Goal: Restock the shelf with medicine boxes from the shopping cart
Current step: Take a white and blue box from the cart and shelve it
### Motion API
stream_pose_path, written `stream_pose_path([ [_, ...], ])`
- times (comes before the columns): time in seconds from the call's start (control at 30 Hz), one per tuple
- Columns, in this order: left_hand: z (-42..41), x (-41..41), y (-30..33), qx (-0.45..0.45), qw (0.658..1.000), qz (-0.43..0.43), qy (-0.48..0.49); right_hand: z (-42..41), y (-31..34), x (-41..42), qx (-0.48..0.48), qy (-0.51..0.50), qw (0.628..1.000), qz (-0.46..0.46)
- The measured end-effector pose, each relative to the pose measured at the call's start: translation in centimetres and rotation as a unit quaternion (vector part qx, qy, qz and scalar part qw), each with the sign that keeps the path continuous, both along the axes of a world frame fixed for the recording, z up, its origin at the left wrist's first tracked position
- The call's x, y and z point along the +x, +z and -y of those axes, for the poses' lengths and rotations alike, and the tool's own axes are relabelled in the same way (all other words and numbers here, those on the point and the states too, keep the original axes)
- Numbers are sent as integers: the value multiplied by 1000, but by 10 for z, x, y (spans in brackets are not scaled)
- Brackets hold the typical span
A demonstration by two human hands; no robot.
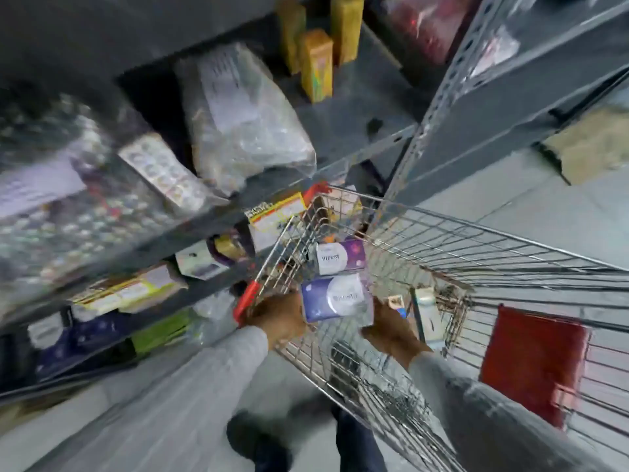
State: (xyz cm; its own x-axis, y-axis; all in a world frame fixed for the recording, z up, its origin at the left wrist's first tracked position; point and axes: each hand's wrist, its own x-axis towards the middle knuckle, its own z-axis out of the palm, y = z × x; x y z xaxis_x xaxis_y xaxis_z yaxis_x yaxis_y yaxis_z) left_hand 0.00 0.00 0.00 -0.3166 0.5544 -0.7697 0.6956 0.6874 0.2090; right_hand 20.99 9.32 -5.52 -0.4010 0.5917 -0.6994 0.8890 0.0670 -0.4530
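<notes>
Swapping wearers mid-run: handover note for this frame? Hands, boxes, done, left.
Left hand and right hand together hold a blue-and-white box over the shopping cart.
A purple-and-white box and a few smaller boxes remain in the cart.
The shelf on the left already holds assorted boxes; who put them there is unclear.
Left: shelve the held box, then the rest.

Cart (442, 240) is bare wire metal w/ shiny chrome finish, red plastic corner caps; shelf (357, 131) is matt grey painted steel, scuffed. Purple box (335, 298) looks glossy card, clear bag (245, 124) crinkly plastic, sleeves (204, 386) soft grey cloth.
</notes>
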Motion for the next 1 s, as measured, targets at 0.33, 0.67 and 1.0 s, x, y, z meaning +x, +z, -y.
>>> stream_pose_path([
  [0.33,-12,11,-50,-32,938,201,279,-5,-9,-15,-71,-147,976,-145],
  [0.67,12,18,74,312,865,211,332,3,121,-2,115,-205,908,-347],
  [1.0,84,-17,293,565,735,258,273,56,355,-53,263,-134,835,-463],
])
